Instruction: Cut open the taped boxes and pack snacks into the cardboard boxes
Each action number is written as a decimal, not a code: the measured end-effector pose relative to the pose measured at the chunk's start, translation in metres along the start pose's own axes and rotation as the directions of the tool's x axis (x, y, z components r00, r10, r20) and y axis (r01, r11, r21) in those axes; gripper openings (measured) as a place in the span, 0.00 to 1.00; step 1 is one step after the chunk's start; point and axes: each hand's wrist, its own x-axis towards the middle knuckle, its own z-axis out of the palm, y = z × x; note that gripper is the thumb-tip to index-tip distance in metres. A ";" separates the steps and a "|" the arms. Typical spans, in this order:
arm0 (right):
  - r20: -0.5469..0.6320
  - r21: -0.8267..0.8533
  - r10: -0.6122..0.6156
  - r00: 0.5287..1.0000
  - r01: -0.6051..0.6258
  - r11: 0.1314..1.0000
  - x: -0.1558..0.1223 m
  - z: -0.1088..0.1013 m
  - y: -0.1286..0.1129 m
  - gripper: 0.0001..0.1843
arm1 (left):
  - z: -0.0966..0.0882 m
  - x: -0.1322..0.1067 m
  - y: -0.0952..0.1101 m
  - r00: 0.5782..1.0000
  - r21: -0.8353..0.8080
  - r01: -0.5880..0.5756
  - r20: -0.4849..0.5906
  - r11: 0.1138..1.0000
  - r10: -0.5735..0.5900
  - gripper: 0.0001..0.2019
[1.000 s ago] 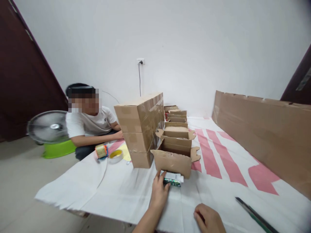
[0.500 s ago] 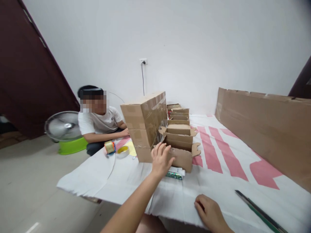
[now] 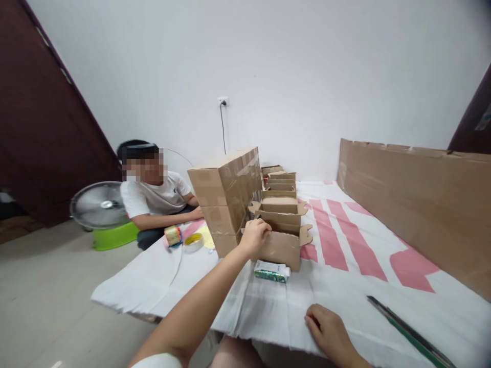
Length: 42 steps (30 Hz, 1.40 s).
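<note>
My left hand (image 3: 256, 237) is at the top left corner of the nearest open cardboard box (image 3: 283, 250), its fingers curled over the near wall's edge. The fingertips are partly hidden. That box's side flap (image 3: 306, 235) sticks out to the right. On the cloth before it lies a small green and white carton (image 3: 271, 272). My right hand (image 3: 327, 327) rests on the cloth near the table's front edge, fingers curled in a loose fist with nothing showing in it. To its right is a green-handled utility knife (image 3: 410, 332) with a dark blade.
Taped cardboard boxes (image 3: 224, 199) are stacked left of a row of open boxes (image 3: 282, 189). A tape dispenser (image 3: 174, 236) and tape roll (image 3: 194, 242) lie further left, near a crouching person (image 3: 153, 204) and a fan (image 3: 103, 204). A long cardboard panel (image 3: 414, 189) stands at right.
My left hand has gone from spread fingers above the box's left corner to fingers curled at its near edge. The right hand stays resting. The view has shifted slightly.
</note>
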 end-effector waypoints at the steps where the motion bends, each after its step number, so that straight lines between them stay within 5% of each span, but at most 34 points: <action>1: -0.004 0.003 0.002 1.000 -0.002 1.000 0.000 0.000 0.000 0.14 | 0.000 0.003 -0.002 1.000 -0.010 -0.012 0.014 1.000 0.013 0.09; 5: -0.006 0.015 0.010 1.000 -0.010 1.000 0.001 -0.003 -0.003 0.14 | 0.001 0.005 -0.004 0.999 -0.019 -0.045 0.024 0.999 0.045 0.11; 9: 0.004 0.010 0.020 1.000 -0.020 1.000 0.001 -0.006 -0.005 0.13 | 0.007 -0.019 0.010 0.997 0.043 0.000 -0.078 0.999 0.003 0.12; 16: 0.002 0.059 -0.011 1.000 0.011 0.998 0.000 -0.007 -0.004 0.15 | 0.051 -0.074 0.027 0.992 0.068 0.099 -0.079 0.993 -0.094 0.03; 23: -0.004 0.064 -0.007 1.000 0.008 0.998 0.001 -0.007 -0.004 0.14 | 0.085 -0.073 0.020 0.936 -0.034 0.308 -0.169 0.951 -0.309 0.04; 33: -0.002 0.064 -0.010 1.000 0.010 0.998 0.000 -0.008 -0.005 0.14 | 0.105 -0.077 0.031 0.864 -0.251 0.372 -0.258 0.894 -0.432 0.05; 38: -0.006 0.059 -0.011 1.000 0.012 0.998 0.000 -0.009 -0.005 0.13 | 0.090 -0.093 0.046 0.884 -0.342 0.289 -0.263 0.894 -0.386 0.03; 42: -0.009 0.076 -0.032 0.999 0.032 0.997 -0.001 -0.009 -0.003 0.14 | 0.033 -0.122 0.039 0.888 -0.268 0.177 -0.372 0.947 -0.271 0.11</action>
